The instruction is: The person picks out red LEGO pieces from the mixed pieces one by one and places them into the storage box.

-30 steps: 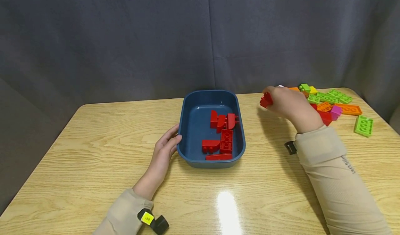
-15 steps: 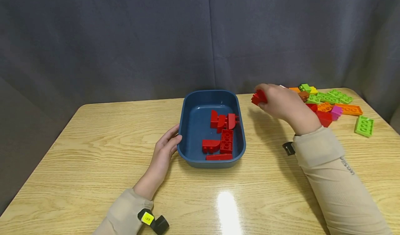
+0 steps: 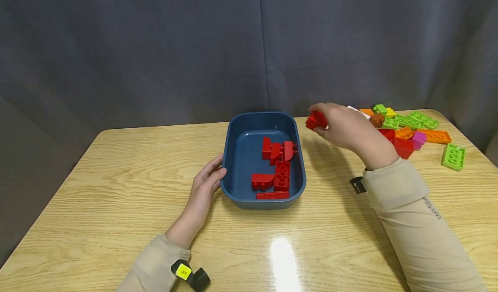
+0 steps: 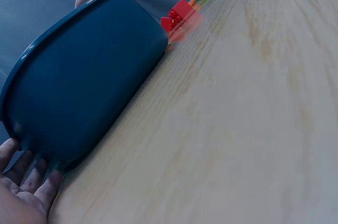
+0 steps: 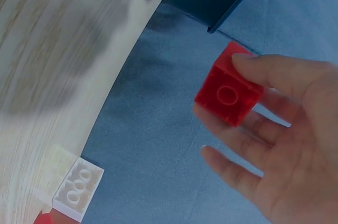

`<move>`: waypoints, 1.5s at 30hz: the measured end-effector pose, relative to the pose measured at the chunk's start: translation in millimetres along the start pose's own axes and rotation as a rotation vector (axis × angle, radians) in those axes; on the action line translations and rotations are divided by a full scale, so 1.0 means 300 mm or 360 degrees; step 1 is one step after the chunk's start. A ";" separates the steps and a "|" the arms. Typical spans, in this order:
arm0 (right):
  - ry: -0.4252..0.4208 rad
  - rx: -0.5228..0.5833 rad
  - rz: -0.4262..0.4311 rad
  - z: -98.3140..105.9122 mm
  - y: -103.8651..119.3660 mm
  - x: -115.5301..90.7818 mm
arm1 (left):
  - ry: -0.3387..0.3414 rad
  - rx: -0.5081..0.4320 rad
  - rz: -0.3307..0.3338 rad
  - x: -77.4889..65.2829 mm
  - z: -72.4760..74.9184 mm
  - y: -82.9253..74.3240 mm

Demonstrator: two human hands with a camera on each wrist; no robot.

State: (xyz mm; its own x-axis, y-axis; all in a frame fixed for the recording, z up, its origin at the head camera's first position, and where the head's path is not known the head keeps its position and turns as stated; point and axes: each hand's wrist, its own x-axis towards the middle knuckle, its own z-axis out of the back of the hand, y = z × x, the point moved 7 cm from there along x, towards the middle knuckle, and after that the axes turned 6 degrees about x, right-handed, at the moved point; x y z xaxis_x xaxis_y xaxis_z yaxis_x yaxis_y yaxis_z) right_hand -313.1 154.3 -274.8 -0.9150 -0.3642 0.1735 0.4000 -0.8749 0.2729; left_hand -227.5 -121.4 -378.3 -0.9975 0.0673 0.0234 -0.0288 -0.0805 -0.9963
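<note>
A blue plastic bin [image 3: 249,204] stands mid-table with several red toy bricks [image 3: 282,175] inside, all toward its right and near sides. My left hand [image 3: 204,184] rests against the bin's left wall, its fingertips spread on the outside in the left wrist view. To the right of the bin, raised above the table, my right hand [image 3: 346,128] pinches a small red brick [image 5: 228,89] between thumb and fingers. That brick's hollow underside, with one round tube, faces the right wrist camera. It is held just beyond the bin's right rim.
At the table's far right lies a loose group of bricks: green plates [image 3: 408,121], an orange plate [image 3: 433,135], a pink brick [image 3: 419,140] and red bricks [image 3: 403,147]. A white brick [image 5: 78,188] lies by the back edge. A grey curtain [image 3: 175,58] hangs behind the table.
My right hand has moved left toward the bin with the red brick in its fingers, away from the loose bricks. My left hand and the bin stay where they were.
</note>
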 end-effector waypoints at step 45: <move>-0.0127 -0.0025 0.0323 0.035 0.195 -0.036 | -0.0004 -0.0007 0.0015 0.001 0.002 0.004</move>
State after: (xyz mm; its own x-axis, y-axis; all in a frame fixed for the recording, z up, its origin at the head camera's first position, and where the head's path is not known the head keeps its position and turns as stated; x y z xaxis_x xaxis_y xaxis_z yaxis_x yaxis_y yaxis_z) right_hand -279.3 110.4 -250.8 -0.8083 -0.5077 0.2980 0.5744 -0.7911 0.2102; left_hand -227.8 -122.1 -379.4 -0.9978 0.0640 0.0144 -0.0193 -0.0764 -0.9969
